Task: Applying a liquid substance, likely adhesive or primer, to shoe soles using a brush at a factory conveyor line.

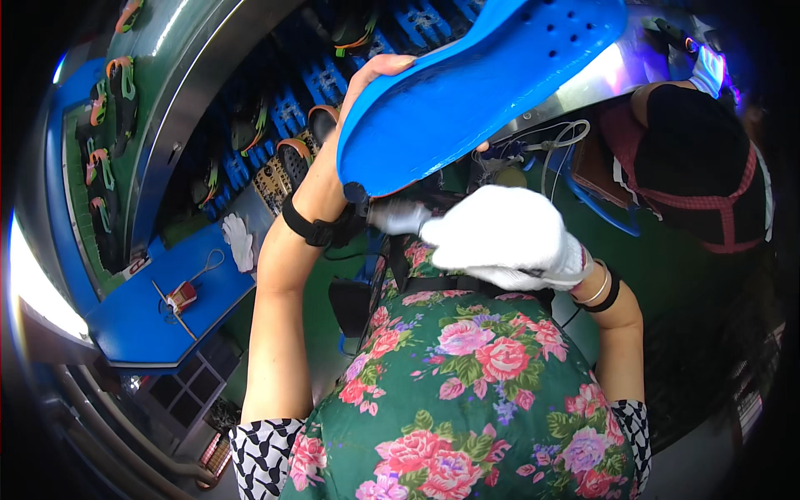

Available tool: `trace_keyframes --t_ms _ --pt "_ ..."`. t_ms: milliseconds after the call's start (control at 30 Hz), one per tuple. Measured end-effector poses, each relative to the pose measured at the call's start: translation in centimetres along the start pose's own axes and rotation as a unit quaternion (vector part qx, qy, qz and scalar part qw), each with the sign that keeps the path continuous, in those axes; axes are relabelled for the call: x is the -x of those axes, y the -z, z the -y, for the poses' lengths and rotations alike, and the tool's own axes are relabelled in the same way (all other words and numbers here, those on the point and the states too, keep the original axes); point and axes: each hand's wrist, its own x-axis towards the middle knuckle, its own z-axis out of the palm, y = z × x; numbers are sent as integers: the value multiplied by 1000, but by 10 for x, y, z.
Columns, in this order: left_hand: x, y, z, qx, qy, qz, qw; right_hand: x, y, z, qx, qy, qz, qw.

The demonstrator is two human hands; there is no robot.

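My left hand is bare and holds up a large blue shoe sole mould with small holes, its fingers curled over the left edge. My right hand wears a white cotton glove and sits just below the blue piece, closed around something that the glove hides. Both wrists carry black bands.
A conveyor with blue holders carries black and orange sandals behind my hands. A blue side shelf at the left holds a spare white glove and a small red tool. Another person in a black cap works at the right.
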Motion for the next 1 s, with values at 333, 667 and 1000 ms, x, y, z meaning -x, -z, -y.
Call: trace_keyframes --t_ms 333,667,1000 --pt "23 32 5 -236 -90 -101 962 3 -12 9 -243 -190 -120 944" --pt "31 59 37 -176 -87 -75 978 -23 73 -31 236 -82 -217 944" --pt "51 74 32 -135 -204 -231 942 -16 10 0 201 -40 -110 973"
